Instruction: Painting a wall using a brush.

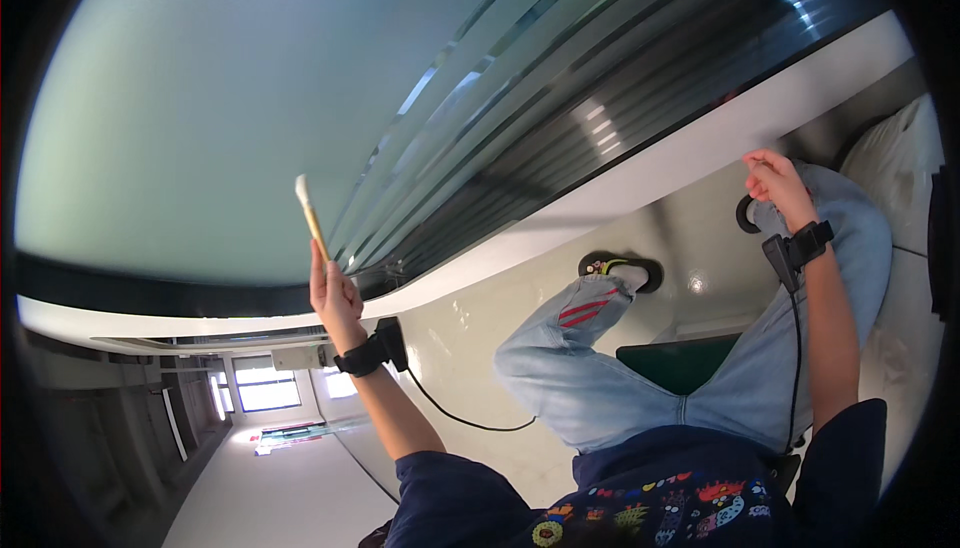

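Note:
My left hand (335,293) grips a thin, pale wooden-handled brush (313,216) with a white tip, upright in the picture against the frosted glass panel (180,118); I cannot tell whether the tip touches it. Clear stripes curve across the panel beside the brush, above a dark band (150,288). My right hand (775,183) has curled fingers near the white ledge (660,163) below the glass and over my right knee. Anything inside those fingers is hidden. Both wrists wear black devices with cables.
I am seated on a dark green seat (668,358), legs bent, feet near the wall under the ledge, over a pale floor (470,398). A light grey surface (895,328) is at my right. A bright window (265,386) and a corridor are at the far lower left.

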`<action>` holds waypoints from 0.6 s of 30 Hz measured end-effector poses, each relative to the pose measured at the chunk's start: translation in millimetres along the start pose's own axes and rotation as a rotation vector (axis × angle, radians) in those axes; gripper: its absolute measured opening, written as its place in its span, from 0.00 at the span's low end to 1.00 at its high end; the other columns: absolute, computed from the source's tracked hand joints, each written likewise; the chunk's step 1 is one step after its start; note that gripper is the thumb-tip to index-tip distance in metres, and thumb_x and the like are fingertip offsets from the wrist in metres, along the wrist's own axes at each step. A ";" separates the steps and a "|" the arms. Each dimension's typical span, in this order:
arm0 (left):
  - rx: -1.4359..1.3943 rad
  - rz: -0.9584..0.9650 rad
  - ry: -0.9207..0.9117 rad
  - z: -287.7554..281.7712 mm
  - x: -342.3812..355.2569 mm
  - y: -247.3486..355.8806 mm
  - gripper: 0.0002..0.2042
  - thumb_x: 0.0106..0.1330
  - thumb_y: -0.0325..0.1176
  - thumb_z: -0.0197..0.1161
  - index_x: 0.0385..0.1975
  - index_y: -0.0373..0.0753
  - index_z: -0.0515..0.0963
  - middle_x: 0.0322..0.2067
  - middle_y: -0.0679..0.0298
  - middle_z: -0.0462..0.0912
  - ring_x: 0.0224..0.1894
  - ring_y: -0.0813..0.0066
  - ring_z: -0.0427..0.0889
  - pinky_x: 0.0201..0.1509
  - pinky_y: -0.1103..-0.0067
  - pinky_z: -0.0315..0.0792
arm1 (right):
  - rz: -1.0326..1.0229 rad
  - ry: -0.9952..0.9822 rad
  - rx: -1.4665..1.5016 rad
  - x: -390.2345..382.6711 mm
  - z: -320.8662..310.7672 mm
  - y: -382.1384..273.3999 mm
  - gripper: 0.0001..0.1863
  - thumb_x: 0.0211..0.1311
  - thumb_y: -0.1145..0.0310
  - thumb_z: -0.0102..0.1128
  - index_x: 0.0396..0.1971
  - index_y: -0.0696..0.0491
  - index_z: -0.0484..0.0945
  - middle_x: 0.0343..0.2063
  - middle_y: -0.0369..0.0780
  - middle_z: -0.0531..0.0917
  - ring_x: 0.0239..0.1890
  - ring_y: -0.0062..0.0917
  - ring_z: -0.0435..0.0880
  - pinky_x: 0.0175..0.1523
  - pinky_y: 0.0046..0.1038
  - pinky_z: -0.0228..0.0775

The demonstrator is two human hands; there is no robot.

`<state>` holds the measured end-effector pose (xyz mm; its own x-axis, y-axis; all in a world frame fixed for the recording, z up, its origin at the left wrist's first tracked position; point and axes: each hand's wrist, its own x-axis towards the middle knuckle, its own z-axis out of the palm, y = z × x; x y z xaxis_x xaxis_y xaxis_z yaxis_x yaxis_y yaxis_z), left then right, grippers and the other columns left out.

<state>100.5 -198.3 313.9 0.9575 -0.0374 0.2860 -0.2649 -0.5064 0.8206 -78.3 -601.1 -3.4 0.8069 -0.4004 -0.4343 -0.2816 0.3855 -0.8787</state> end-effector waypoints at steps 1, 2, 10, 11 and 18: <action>-0.008 -0.003 -0.023 1.5 2.0 -8.9 0.20 0.61 0.26 0.46 0.55 0.43 0.59 0.10 0.78 0.55 0.10 0.92 0.52 0.09 0.92 0.47 | -0.008 0.007 0.001 -0.4 -0.5 -2.2 0.12 0.55 0.62 0.47 0.35 0.52 0.72 0.19 0.32 0.72 0.20 0.11 0.68 0.27 0.13 0.61; -0.017 -0.006 -0.048 3.4 5.3 -26.9 0.21 0.61 0.26 0.46 0.55 0.43 0.59 0.11 0.78 0.56 0.10 0.92 0.52 0.09 0.92 0.47 | -0.011 0.013 0.005 -1.2 -0.7 -3.8 0.12 0.55 0.62 0.47 0.35 0.52 0.72 0.19 0.32 0.72 0.20 0.11 0.68 0.27 0.13 0.61; 0.107 -0.307 -0.269 42.8 -19.1 -121.2 0.20 0.59 0.28 0.50 0.53 0.44 0.63 0.11 0.80 0.58 0.08 0.92 0.53 0.09 0.92 0.47 | -0.045 -0.018 0.020 0.9 2.6 -2.2 0.10 0.55 0.64 0.48 0.34 0.52 0.72 0.19 0.32 0.72 0.20 0.12 0.69 0.26 0.14 0.61; 0.120 -0.351 -0.285 44.9 -19.4 -121.7 0.20 0.59 0.29 0.51 0.53 0.44 0.63 0.10 0.80 0.56 0.08 0.92 0.53 0.09 0.92 0.47 | -0.046 -0.019 0.024 1.2 1.6 -1.1 0.10 0.55 0.64 0.48 0.34 0.52 0.72 0.19 0.32 0.72 0.20 0.12 0.69 0.26 0.14 0.61; 0.091 -0.126 -0.161 16.7 -3.7 -48.8 0.19 0.59 0.27 0.50 0.53 0.43 0.64 0.13 0.78 0.60 0.10 0.93 0.54 0.10 0.92 0.48 | -0.057 0.006 0.030 1.2 -0.8 -0.2 0.11 0.55 0.63 0.47 0.34 0.52 0.71 0.19 0.32 0.72 0.20 0.13 0.69 0.25 0.15 0.61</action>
<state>111.8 -187.8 264.5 0.9902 -0.1026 0.0952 -0.1377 -0.5912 0.7947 -77.7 -602.4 -4.0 0.8177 -0.4276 -0.3853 -0.2197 0.3869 -0.8956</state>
